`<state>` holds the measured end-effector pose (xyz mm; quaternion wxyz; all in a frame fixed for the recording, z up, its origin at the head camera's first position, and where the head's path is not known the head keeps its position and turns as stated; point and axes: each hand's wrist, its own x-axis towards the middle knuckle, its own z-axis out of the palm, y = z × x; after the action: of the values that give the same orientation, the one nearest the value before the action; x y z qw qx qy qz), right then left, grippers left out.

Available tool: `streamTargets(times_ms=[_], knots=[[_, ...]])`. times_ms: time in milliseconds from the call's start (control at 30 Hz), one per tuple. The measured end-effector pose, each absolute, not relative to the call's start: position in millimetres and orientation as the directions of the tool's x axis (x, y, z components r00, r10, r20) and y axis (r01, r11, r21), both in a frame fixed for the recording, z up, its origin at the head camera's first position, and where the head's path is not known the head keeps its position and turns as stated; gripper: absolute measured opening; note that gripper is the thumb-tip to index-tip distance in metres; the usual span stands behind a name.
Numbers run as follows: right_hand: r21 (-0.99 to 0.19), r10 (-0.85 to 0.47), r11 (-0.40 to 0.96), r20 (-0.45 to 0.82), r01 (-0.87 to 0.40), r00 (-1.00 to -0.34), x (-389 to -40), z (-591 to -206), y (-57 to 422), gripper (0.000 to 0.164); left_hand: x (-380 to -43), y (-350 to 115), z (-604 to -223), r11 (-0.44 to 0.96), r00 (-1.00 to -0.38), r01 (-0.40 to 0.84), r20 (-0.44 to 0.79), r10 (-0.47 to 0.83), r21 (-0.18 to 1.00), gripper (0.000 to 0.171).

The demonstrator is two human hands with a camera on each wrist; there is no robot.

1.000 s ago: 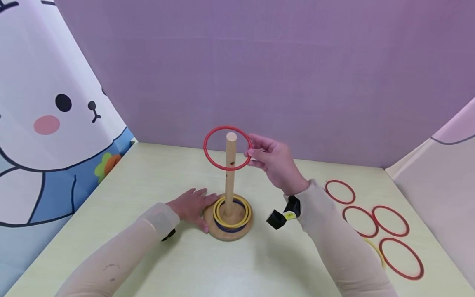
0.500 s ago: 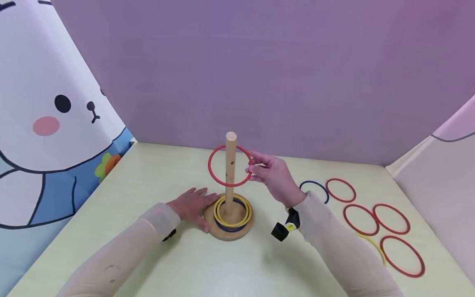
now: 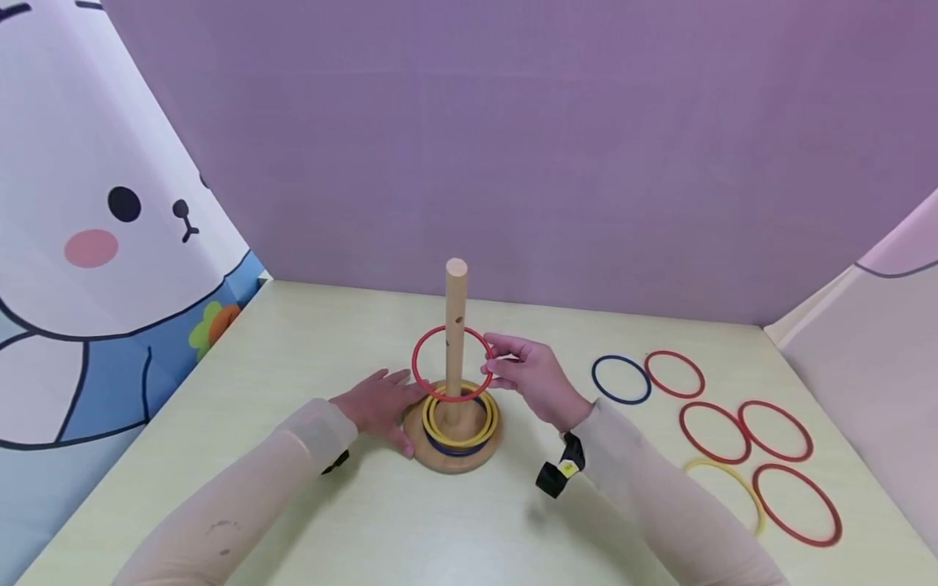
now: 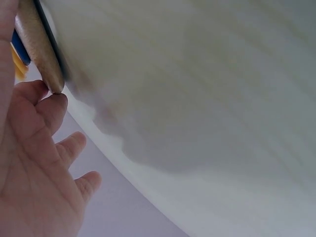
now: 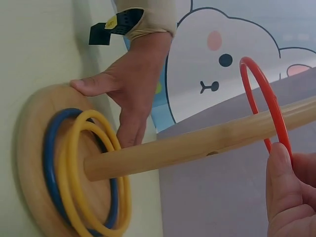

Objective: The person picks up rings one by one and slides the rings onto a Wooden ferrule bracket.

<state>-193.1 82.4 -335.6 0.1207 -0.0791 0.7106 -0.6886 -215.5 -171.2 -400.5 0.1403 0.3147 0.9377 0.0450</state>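
Note:
A wooden peg stand [image 3: 456,301] rises from a round base [image 3: 479,458], which carries two yellow rings [image 3: 432,434] and a dark blue ring [image 5: 50,163] around the peg. My right hand [image 3: 533,374] pinches a red ring [image 3: 419,378] between thumb and fingers. The peg passes through this ring, which hangs tilted around the lower half of the peg, above the yellow ones. My left hand [image 3: 377,407] rests against the left side of the base with its fingers spread. In the left wrist view, fingertips [image 4: 58,101] touch the base's rim.
To the right on the pale table [image 3: 352,521] lie a blue ring [image 3: 595,376], several red rings [image 3: 681,423] and a yellow ring [image 3: 758,500]. A purple backdrop [image 3: 550,163] stands behind the table, with a cartoon-print cloth [image 3: 73,163] at left.
My right hand has lowered the red ring from the peg's top to its lower half. The blue ring on the table has come out from behind the right arm. My left hand stays put.

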Motion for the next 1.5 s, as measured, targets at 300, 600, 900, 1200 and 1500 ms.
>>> streamTargets(times_ms=[300,600,900,1200,1500], knots=[[-0.996,-0.301,0.018,-0.086,0.085,-0.950,-191.5,-356.2,81.3,0.044,-215.4,-173.7,-399.8,0.800,-0.765,0.580,-0.233,0.600,0.154,0.105],[-0.995,-0.326,0.027,-0.102,0.099,-0.940,-190.4,-375.2,82.2,0.043,-215.6,-172.5,-400.3,0.792,-0.759,0.593,-0.228,0.610,0.147,0.106],[-0.992,-0.360,0.036,-0.124,0.120,-0.925,-192.0,-392.2,85.7,0.044,-216.2,-170.4,-399.7,0.814,-0.771,0.557,-0.263,0.580,0.163,0.105],[-0.983,-0.338,0.128,-0.167,0.130,-0.926,-197.1,-399.4,90.0,0.040,-215.5,-170.8,-397.3,0.805,-0.765,0.561,-0.253,0.593,0.192,0.107],[-0.978,-0.321,0.148,-0.187,0.146,-0.929,-202.6,-403.9,94.0,0.039,-214.2,-172.0,-398.6,0.801,-0.766,0.562,-0.237,0.598,0.203,0.106]])
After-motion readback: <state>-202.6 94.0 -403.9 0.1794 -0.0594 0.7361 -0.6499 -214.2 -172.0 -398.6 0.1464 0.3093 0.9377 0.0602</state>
